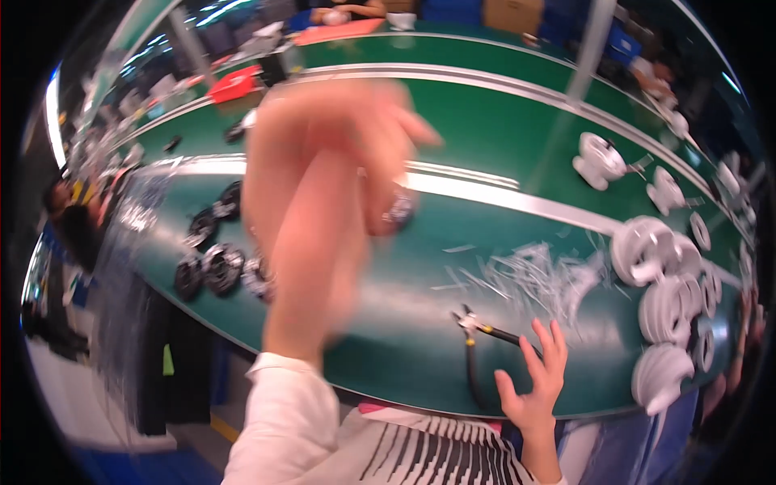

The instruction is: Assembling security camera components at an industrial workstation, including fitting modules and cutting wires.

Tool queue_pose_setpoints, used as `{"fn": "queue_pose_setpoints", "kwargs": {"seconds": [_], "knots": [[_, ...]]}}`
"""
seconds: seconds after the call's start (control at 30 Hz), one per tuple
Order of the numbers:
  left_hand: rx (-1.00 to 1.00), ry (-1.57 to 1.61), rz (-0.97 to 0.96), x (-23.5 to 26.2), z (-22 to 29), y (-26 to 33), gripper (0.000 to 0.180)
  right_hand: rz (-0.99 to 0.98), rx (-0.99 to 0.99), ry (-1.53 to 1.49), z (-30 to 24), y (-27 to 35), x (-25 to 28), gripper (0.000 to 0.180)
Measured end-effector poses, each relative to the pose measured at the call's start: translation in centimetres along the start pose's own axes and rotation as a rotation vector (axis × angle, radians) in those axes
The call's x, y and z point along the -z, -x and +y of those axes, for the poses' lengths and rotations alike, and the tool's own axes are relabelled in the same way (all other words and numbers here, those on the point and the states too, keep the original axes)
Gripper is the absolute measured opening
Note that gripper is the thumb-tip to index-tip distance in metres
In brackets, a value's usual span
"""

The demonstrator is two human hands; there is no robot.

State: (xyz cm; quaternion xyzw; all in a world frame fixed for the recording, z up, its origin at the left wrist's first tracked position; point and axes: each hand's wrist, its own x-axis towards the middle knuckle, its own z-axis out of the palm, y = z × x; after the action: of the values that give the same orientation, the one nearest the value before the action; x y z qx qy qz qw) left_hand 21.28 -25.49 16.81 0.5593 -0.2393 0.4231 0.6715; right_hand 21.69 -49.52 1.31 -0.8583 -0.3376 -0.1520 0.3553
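Big and blurred at centre-left, the left hand (pixel 331 133) looms close to the lens, a dark, shiny piece (pixel 398 212) at its edge; gripped or not, the blur hides it! Down at lower right, the right hand (pixel 535 388) has its fingers spread, right beside the pliers (pixel 469 322), black-and-yellow handles splayed on the green worktop (pixel 404 347). Clear strips (pixel 550 279) lie tangled right of centre, white rings (pixel 664 309) stack at far right, black round parts (pixel 222 269) cluster at left.
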Motion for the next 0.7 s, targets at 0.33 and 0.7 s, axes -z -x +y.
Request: {"fn": "queue_pose_setpoints", "kwargs": {"seconds": [0.33, 0.7], "knots": [[0.636, -1.589, -0.923, 18.6, -19.6, 0.4, 0.073, 0.498, -0.244, 0.281, 11.3, -7.2, 8.2, 0.022], [0.561, -1.206, -0.92, 16.1, -18.6, 0.2, 0.03, 0.481, -0.301, 0.506, 17.4, -12.9, 7.9, 0.034]]}}
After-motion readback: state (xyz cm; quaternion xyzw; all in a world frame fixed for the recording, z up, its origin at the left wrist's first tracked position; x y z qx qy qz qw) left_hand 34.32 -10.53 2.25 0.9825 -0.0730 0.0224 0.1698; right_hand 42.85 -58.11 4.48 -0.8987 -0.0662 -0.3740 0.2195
